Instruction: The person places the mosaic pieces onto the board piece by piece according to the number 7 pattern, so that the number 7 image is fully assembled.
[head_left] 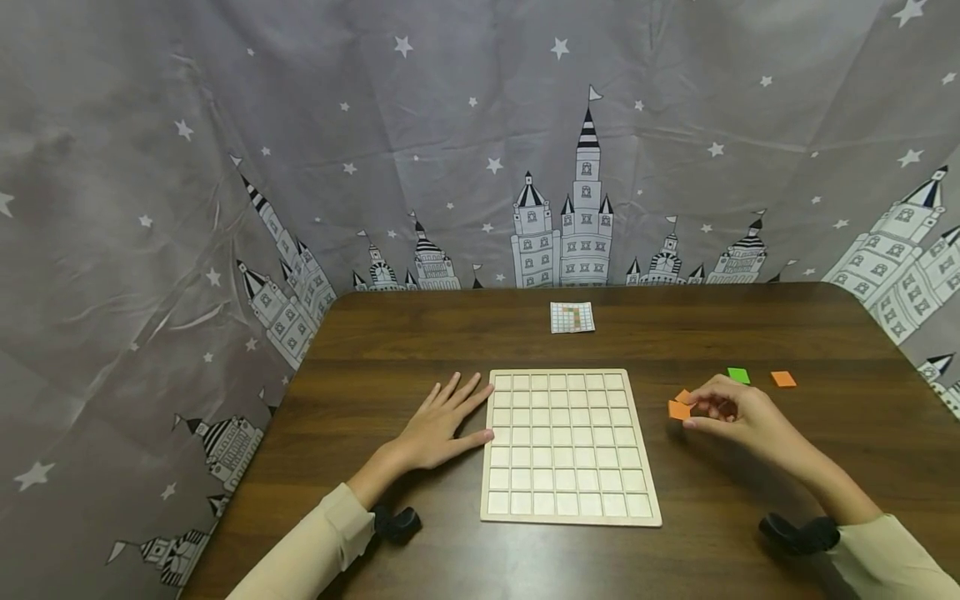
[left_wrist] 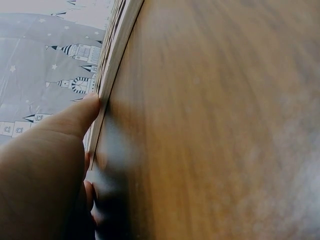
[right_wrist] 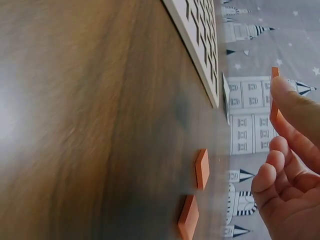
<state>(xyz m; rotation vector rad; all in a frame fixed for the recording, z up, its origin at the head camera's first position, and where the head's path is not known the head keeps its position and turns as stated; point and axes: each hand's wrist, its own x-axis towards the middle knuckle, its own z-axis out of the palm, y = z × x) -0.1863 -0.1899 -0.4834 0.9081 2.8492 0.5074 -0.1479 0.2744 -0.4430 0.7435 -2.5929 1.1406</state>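
Okay, my left hand (head_left: 441, 429) lies spread against the left edge of the board (head_left: 564, 437), probably steadying it, while my right hand (head_left: 738, 415) pinches an orange tile (head_left: 678, 410) near its right edge.

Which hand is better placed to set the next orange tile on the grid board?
Probably the right hand: it pinches an orange tile to the right of the wooden grid board. The left hand holds no tile and touches the board's left edge.

Three orange tiles (head_left: 678, 410) showing in the head view, one green tile (head_left: 738, 375), one board (head_left: 570, 521), forty-nine compartments (head_left: 561, 436), and a single printed card (head_left: 572, 317)!
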